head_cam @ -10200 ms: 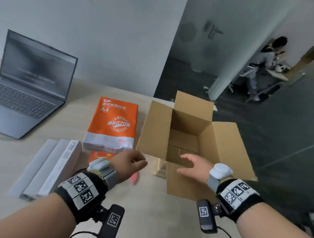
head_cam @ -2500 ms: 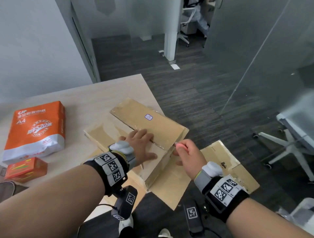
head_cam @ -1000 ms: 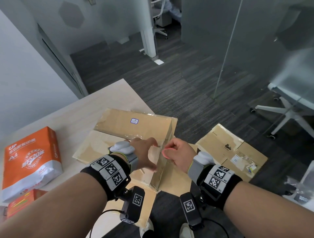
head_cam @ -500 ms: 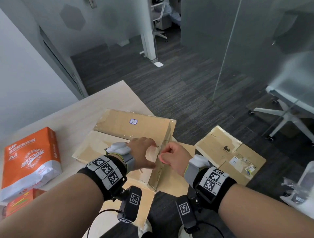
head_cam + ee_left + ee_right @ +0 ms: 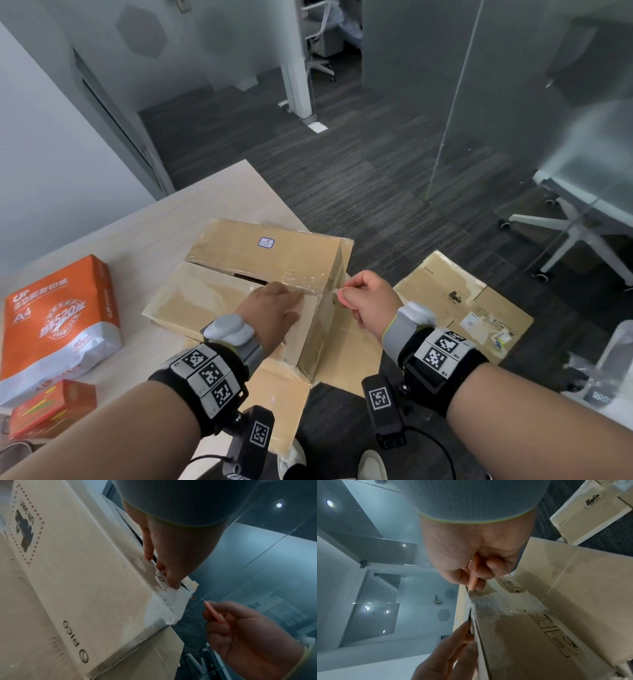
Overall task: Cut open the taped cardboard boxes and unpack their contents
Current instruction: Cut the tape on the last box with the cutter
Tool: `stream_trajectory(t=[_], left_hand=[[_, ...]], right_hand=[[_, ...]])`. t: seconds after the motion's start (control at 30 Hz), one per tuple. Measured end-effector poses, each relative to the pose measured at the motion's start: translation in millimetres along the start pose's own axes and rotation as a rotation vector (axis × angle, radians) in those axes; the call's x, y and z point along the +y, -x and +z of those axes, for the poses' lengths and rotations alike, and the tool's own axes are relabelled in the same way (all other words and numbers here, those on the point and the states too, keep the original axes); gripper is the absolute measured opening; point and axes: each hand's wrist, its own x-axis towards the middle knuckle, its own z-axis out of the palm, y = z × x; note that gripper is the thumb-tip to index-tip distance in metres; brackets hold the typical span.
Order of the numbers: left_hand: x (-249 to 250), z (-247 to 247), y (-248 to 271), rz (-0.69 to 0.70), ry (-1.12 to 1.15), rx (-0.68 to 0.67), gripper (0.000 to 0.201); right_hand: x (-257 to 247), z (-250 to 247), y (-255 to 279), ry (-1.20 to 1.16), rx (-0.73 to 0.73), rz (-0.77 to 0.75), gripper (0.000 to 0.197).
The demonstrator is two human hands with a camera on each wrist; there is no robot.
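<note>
Two hands (image 5: pixel 274 313) work glossy-taped cardboard box (image 5: pixel 212 301).

Taped brown cardboard box (image 5: pixel 246 274) flat on desk corner, centre seam partly slit, clear tape wrinkled.

An office: glass partitions (image 5: pixel 513 102), swivel chair (image 5: pixel 575 219), A4 paper ream (image 5: pixel 58 315)
</note>
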Motion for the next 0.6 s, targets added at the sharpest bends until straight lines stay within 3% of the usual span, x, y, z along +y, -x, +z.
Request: stream_trajectory(t=[0.23, 0.6], left_hand=[[10, 13, 7, -0.043, -0.103, -0.015, 0.046], [7, 23, 10, -0.081, 0.003, 0.04, 0.049]], right_hand=[[2, 7, -9, 0.004, 0.05, -0.017, 0.013], [-2, 17, -17, 0.032, 0.089, -0.037, 0.011]])
